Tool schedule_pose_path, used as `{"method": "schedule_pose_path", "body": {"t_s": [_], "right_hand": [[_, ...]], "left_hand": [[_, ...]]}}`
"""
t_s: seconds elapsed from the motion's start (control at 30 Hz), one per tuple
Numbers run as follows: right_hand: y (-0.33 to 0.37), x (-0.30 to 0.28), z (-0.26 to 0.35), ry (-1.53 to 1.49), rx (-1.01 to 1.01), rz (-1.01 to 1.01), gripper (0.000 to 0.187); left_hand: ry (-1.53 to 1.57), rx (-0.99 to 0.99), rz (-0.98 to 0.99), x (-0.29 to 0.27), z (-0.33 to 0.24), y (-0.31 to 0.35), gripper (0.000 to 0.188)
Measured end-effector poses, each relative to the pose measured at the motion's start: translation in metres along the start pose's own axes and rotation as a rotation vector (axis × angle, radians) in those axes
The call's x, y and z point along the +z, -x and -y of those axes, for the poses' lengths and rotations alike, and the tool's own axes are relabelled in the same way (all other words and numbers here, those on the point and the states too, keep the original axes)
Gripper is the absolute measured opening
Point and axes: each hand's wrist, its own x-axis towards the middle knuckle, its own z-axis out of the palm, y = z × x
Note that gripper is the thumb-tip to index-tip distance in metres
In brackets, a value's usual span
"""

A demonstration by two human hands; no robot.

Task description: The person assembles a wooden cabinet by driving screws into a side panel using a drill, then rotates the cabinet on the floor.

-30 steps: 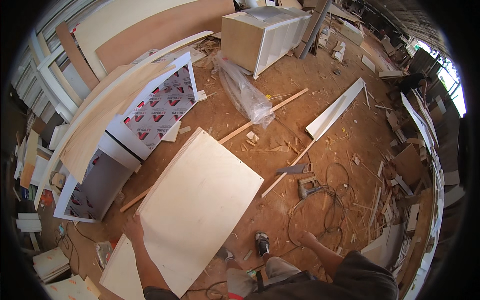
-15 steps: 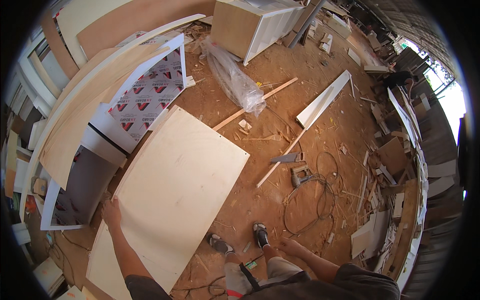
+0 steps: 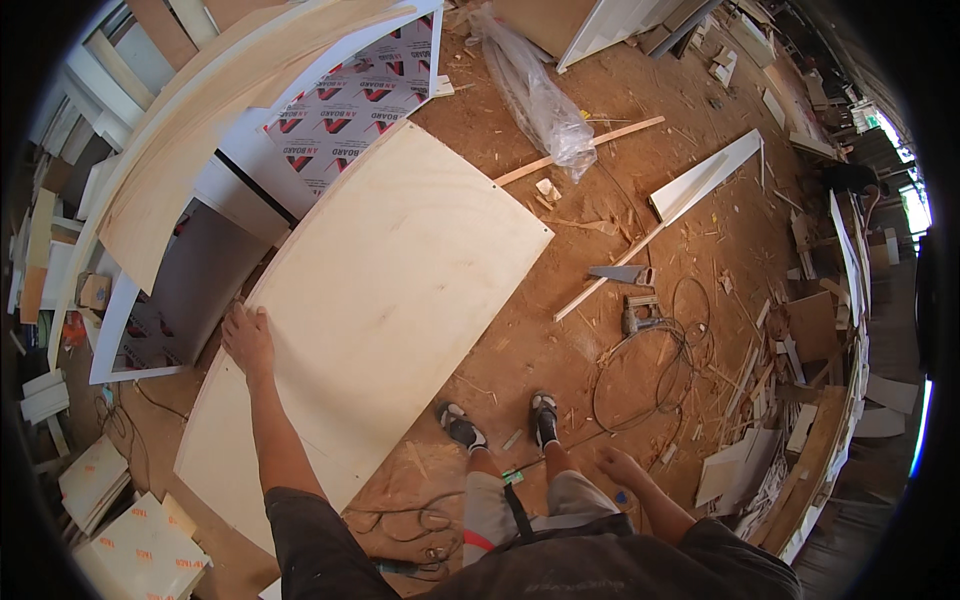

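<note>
A large pale plywood panel (image 3: 400, 270), perhaps the top of a box-like piece, spans the middle left beside my legs. My left hand (image 3: 247, 338) lies at its far left edge, fingers stretched over the rim and slightly apart. Low on my right side hangs my right hand (image 3: 622, 466), its fingers loosely curled, with nothing visible in them. To the right on the dirt floor lie a handsaw (image 3: 622, 273) and a nail gun (image 3: 638, 316) with a coiled hose (image 3: 600, 385). The underside of the panel is hidden.
White-framed curved cabinet pieces (image 3: 105, 340) stand close on the left. A wooden strip (image 3: 585, 300), a tapered white board (image 3: 705, 178) and crumpled clear plastic (image 3: 530, 100) lie ahead. Scrap wood (image 3: 740, 465) is heaped at right. Another person (image 3: 853, 180) bends far right.
The view has shifted, so the panel and tools appear higher and the tools farther right. My left hand remains at the panel's left edge. My right hand's fingers look more curled.
</note>
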Motion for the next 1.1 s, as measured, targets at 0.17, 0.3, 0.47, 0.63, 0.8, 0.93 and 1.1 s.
{"method": "schedule_pose_path", "body": {"t_s": [0.17, 0.3, 0.47, 0.63, 0.8, 0.93, 1.1], "right_hand": [[-0.007, -0.012, 0.008, -0.003, -0.06, 0.043, 0.041], [-0.017, -0.012, 0.03, -0.13, -0.254, 0.022, 0.034], [-0.056, -0.039, -0.048, -0.103, -0.316, -0.02, 0.031], [-0.039, -0.073, -0.05, -0.046, -0.291, 0.045, 0.028], [-0.044, -0.137, -0.112, -0.112, -0.295, 0.012, 0.032], [-0.015, -0.187, -0.147, -0.219, -0.053, -0.04, 0.036], [-0.002, -0.18, -0.154, -0.334, 0.004, 0.003, 0.033]], "left_hand": [[0.306, -0.046, 0.03, -0.026, -0.013, 0.1, 0.055], [0.169, -0.026, 0.145, -0.027, 0.031, 0.218, 0.058], [0.302, -0.209, 0.334, -0.049, 0.018, 0.354, 0.057], [0.356, -0.24, 0.484, -0.082, 0.056, 0.481, 0.046], [0.313, 0.032, 0.716, -0.07, 0.037, 0.572, 0.039], [0.755, -0.165, 0.929, -0.111, -0.063, 0.61, 0.038], [0.791, -0.113, 0.867, -0.108, -0.071, 0.608, 0.042]]}}
